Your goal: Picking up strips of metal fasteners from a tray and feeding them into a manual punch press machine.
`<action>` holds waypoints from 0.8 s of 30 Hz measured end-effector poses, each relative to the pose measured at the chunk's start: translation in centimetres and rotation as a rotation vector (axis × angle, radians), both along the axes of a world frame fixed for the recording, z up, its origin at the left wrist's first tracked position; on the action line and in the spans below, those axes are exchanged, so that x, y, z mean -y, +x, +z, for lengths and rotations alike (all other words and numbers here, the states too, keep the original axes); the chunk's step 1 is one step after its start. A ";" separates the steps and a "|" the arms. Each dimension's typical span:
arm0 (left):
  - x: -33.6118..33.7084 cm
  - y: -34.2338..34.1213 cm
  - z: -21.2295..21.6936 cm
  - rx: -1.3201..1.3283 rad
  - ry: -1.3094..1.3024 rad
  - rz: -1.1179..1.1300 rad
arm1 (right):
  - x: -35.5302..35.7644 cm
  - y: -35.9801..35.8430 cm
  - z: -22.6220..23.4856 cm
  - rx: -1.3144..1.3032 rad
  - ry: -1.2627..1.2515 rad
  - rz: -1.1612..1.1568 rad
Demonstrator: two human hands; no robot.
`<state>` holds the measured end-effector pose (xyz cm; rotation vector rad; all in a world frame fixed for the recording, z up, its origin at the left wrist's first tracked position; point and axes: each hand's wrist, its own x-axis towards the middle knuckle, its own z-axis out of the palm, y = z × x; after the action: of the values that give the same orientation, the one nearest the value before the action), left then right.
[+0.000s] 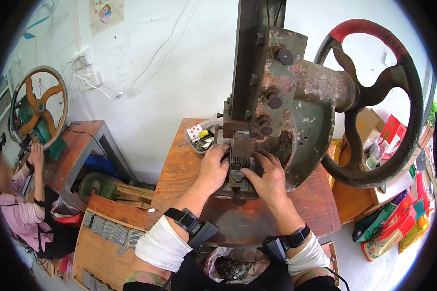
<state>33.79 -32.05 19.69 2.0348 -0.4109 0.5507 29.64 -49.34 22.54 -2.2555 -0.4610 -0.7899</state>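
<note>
You are working both hands at the mouth of the old rust-and-green cast-iron fly press (281,111), which is standing bolted on the reddish wooden table (179,169). Your left hand (212,169) is resting just left of the press's die, fingers curled in against the small ribbed grey metal piece (239,162) sitting under the ram; your right hand (269,178) is pressing in from the other side, fingertips touching that same piece. Each grip is closed lightly around the piece rather than clenched, probably so you can be steadying and squaring it in the die from both sides at once. How firmly the fingers are pinching, I cannot tell.

The big black handwheel with the red-wrapped rim (374,102) is hanging to the right of the press, within reach but untouched. Behind the press, near the wall, a shallow tray with a yellow-handled screwdriver (199,138) is sitting close at hand. Below the press, at the table's front edge, a plastic bag of dark metal parts (233,266) is lying open between your forearms, seemingly placed to be catching or supplying pieces. Far left of the press, another person's hand (35,155) is resting by a second press with an orange-spoked wheel (39,104).
</note>
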 end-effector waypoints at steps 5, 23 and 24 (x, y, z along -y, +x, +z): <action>0.0 0.1 -0.3 0.060 0.083 -0.007 | -0.7 1.9 -0.9 0.007 0.013 -0.007; 0.5 -0.7 0.5 -0.083 0.077 0.039 | -0.3 2.3 -1.3 -0.040 0.002 0.064; 0.6 -0.6 0.6 -0.082 0.075 0.037 | 0.0 2.3 -1.4 -0.027 -0.002 0.090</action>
<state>33.17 -32.60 20.32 2.1332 -0.3499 0.4793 31.92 -49.33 21.16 -2.2280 -0.5467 -0.7120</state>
